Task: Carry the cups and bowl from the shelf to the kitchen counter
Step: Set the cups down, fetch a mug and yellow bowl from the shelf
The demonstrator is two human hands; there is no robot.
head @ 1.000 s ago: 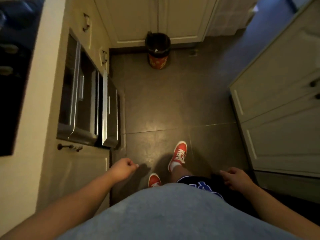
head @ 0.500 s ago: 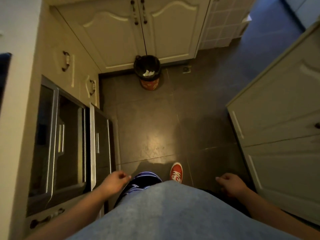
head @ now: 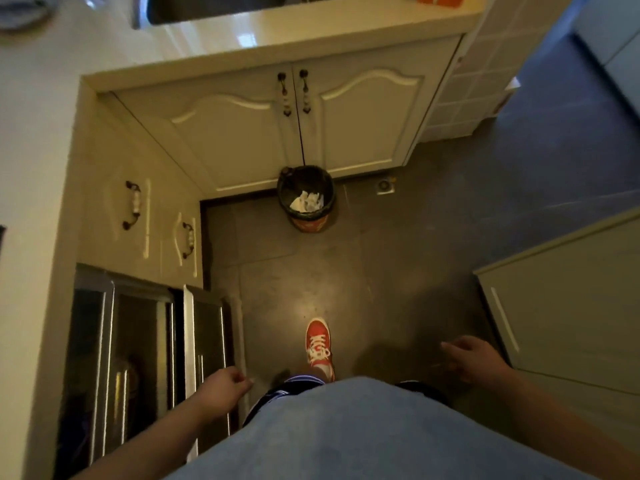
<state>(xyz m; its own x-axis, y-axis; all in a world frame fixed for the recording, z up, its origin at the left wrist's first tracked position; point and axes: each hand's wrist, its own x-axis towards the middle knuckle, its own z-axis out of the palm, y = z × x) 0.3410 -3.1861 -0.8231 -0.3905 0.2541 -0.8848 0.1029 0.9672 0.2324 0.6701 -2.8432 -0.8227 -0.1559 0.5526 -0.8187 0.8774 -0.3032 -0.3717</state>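
Note:
No cup, bowl or shelf shows in the head view. My left hand (head: 221, 389) hangs low at the left with its fingers curled in and nothing in it. My right hand (head: 474, 362) hangs low at the right, fingers loosely apart, holding nothing. The pale kitchen counter (head: 242, 36) runs along the left and across the top of the view, with a sink (head: 207, 8) set into it at the top edge.
A black waste bin (head: 306, 199) with crumpled paper stands against the far cabinet doors (head: 360, 126). Steel oven doors (head: 145, 358) sit ajar at lower left. A cabinet (head: 568, 306) juts in at right. My red shoe (head: 318, 341) is on the dark tile floor (head: 311, 271).
The view has moved forward and tilted up: the bin, cabinet doors and counter with the sink have come into view. Both hands stay low and empty as my feet step.

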